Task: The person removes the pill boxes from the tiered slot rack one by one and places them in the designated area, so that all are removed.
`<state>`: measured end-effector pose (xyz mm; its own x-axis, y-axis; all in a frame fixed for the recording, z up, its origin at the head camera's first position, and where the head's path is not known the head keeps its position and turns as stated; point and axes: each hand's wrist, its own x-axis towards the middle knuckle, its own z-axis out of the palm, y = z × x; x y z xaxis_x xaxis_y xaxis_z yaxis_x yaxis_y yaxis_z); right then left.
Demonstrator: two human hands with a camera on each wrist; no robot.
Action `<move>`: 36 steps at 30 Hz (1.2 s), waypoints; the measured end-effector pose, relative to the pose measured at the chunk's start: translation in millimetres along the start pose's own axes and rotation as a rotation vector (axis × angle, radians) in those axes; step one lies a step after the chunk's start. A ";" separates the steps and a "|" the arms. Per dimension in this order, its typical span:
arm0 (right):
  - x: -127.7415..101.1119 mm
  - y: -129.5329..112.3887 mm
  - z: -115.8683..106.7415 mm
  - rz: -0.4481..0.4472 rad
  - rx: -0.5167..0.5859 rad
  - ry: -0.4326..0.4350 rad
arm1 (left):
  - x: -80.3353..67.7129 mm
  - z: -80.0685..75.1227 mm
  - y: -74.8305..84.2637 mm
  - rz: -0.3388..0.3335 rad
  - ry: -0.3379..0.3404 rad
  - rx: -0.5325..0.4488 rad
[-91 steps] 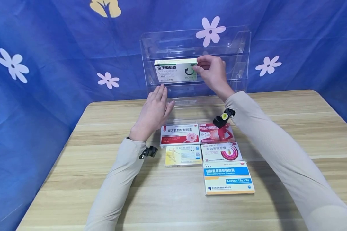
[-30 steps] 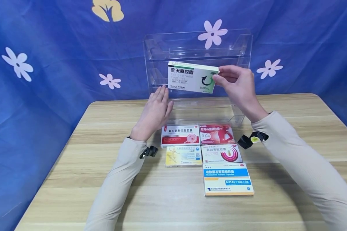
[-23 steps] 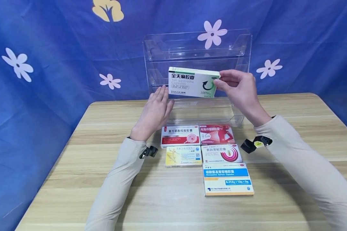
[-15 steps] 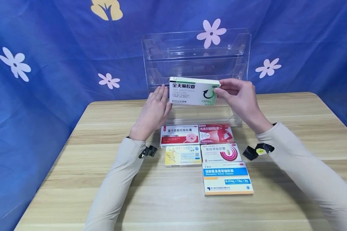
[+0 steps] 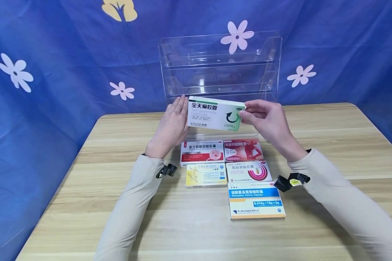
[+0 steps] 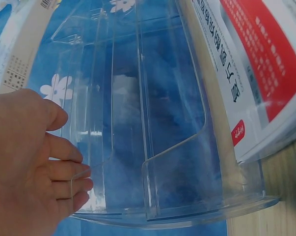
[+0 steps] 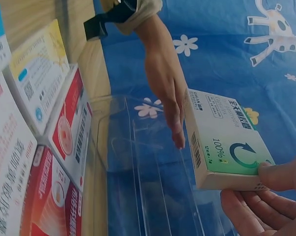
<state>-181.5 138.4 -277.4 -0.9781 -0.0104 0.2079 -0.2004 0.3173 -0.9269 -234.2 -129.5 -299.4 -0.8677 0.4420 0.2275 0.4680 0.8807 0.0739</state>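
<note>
My right hand [image 5: 264, 117] pinches the right end of a white and green medicine box [image 5: 215, 114] and holds it in the air, in front of the bottom tier of a clear acrylic shelf [image 5: 220, 69]. In the right wrist view the same box [image 7: 221, 142] shows its barcode side, thumb and fingers at its lower corner. My left hand [image 5: 171, 125] stays flat with straight fingers against the shelf's left end, beside the box's left edge. The left wrist view shows that hand [image 6: 30, 167] next to the shelf's clear wall [image 6: 152, 147].
Several medicine boxes lie flat on the wooden table [image 5: 117, 217] near me: a red and white one [image 5: 202, 152], a dark red one [image 5: 243, 149], a yellow one [image 5: 206, 175], a pink-ringed one [image 5: 249, 171], a blue-banded one [image 5: 256, 200]. A blue flowered cloth [image 5: 52, 54] hangs behind.
My right hand has drawn the white and green box out of the shelf's middle tier, then lowered it toward me and leftward. My left hand has stayed in place.
</note>
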 end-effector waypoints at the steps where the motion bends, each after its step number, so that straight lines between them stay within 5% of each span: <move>1: -1.8 -0.1 0.4 0.001 -0.004 -0.004 | 0.1 0.1 -0.2 0.001 -0.001 0.005; 8: -17.7 2.3 -0.8 -0.018 -0.047 -0.057 | 0.8 0.1 -0.9 -0.001 -0.029 0.037; 19: -34.9 8.4 4.1 -0.002 -0.067 -0.135 | 0.2 2.1 -2.1 0.026 0.041 -0.010; 36: -48.7 12.4 10.8 0.037 -0.079 -0.206 | 0.6 1.9 -1.1 0.013 0.047 -0.037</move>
<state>-137.0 132.6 -302.3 -0.9772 -0.1881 0.0987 -0.1672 0.3943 -0.9036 -235.5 -129.8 -301.2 -0.8532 0.4440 0.2738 0.4857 0.8676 0.1065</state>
